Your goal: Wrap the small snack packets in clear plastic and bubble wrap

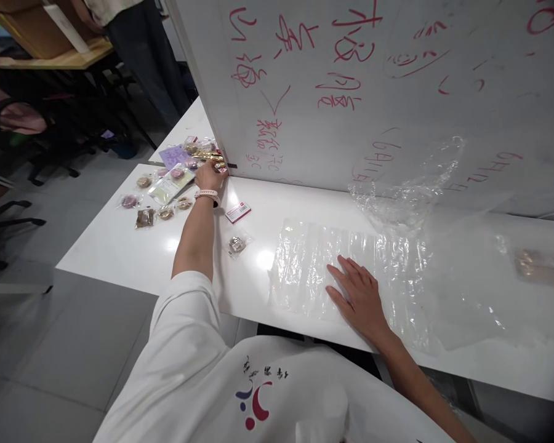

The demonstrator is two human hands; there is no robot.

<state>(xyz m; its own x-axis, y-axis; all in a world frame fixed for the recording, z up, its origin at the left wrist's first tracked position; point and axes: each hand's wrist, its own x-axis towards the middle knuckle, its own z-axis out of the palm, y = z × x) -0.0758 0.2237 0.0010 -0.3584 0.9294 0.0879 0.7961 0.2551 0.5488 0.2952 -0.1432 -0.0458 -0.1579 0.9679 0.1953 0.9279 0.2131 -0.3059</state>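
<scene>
My left hand (211, 176), with a pale pink band on its wrist, reaches to the pile of small packages beside the whiteboard's edge. Its fingers are bent and closed at gold-wrapped packets (207, 155) and a red-and-white piece; what they grip is hidden. Fingers spread, my right hand (357, 295) lies flat on a clear plastic sheet (305, 264) with sealed strips. Between the hands are a small red-and-white box (237, 212) and a clear-wrapped round brown item (237, 244). Near my left wrist lie several wrapped round pieces, a purple packet (175, 157) and a pale green-white pouch (170, 184).
A whiteboard (305, 135) with red writing stands upright along the table's back. Crumpled clear film (397, 203) leans against it. More clear plastic and a brownish wrapped item (542, 266) lie at right on the white table (120, 246). Another person (143, 55) stands behind at left.
</scene>
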